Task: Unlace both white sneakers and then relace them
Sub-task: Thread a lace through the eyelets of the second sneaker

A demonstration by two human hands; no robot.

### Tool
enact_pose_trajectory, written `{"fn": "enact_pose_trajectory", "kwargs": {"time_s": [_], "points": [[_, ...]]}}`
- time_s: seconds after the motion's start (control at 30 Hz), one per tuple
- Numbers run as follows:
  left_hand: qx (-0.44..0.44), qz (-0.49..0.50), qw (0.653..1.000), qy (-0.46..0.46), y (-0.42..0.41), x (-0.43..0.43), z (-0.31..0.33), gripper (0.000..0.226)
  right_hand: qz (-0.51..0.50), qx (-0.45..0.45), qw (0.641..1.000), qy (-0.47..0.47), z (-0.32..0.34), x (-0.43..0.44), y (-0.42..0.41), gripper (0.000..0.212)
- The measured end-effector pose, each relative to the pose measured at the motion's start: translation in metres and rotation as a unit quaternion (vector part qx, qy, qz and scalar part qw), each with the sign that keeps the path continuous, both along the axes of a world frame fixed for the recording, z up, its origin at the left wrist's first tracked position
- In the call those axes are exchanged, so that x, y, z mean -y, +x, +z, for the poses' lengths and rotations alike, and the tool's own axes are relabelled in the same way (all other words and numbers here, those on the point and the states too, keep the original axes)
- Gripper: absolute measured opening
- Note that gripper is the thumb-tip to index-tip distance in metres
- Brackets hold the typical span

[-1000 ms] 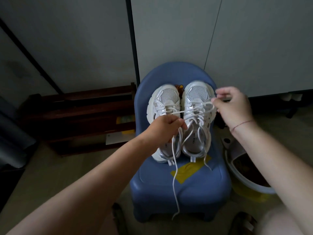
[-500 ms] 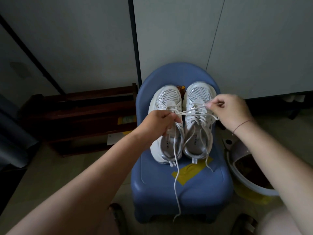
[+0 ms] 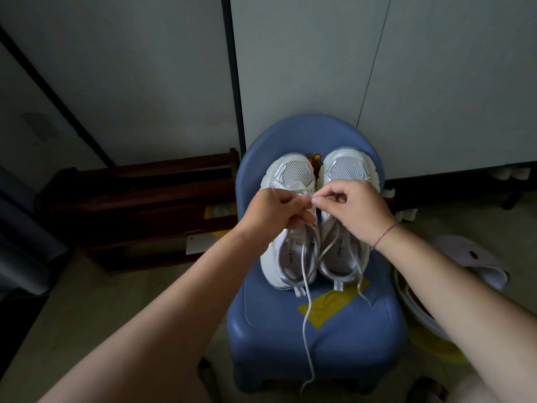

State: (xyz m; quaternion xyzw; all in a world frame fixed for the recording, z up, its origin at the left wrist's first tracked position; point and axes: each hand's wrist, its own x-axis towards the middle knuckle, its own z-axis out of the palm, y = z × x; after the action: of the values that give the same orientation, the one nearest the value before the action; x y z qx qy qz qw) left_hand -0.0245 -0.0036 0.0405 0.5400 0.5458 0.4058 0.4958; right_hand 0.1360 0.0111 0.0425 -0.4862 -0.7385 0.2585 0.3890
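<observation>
Kept pair of white mesh sneakers (image 3: 293, 173) side by side on blue moulded plastic chair (image 3: 316, 330), centre frame. Drew left grip (image 3: 270, 210) and right grip (image 3: 357, 210) together from well apart. Curled left round thin white lace (image 3: 304, 330), pinched its end with right; likely readying a threading.
</observation>
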Motion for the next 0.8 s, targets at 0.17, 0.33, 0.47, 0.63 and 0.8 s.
{"fn": "enact_pose_trajectory", "kwargs": {"time_s": [0.17, 0.33, 0.47, 0.63, 0.8], "points": [[0.005, 0.085, 0.996, -0.033, -0.005, -0.011, -0.007, 0.034, -0.061, 0.116, 0.991, 0.008, -0.008, -0.019, 0.010, 0.008], [0.055, 0.051, 0.991, -0.111, 0.004, -0.016, -0.006, 0.022, -0.058, 0.219, 0.974, 0.025, -0.021, -0.028, 0.005, 0.007], [0.071, 0.068, 0.984, -0.148, 0.008, -0.022, -0.011, 0.026, -0.043, 0.243, 0.968, 0.043, -0.023, -0.031, 0.001, 0.005], [0.078, 0.066, 0.979, -0.178, 0.007, -0.028, -0.019, 0.025, -0.033, 0.174, 0.984, 0.035, -0.015, -0.031, 0.003, 0.007], [0.061, 0.056, 0.981, -0.173, 0.007, -0.030, -0.024, 0.020, -0.044, 0.262, 0.964, 0.030, -0.017, -0.029, 0.004, 0.011]]}}
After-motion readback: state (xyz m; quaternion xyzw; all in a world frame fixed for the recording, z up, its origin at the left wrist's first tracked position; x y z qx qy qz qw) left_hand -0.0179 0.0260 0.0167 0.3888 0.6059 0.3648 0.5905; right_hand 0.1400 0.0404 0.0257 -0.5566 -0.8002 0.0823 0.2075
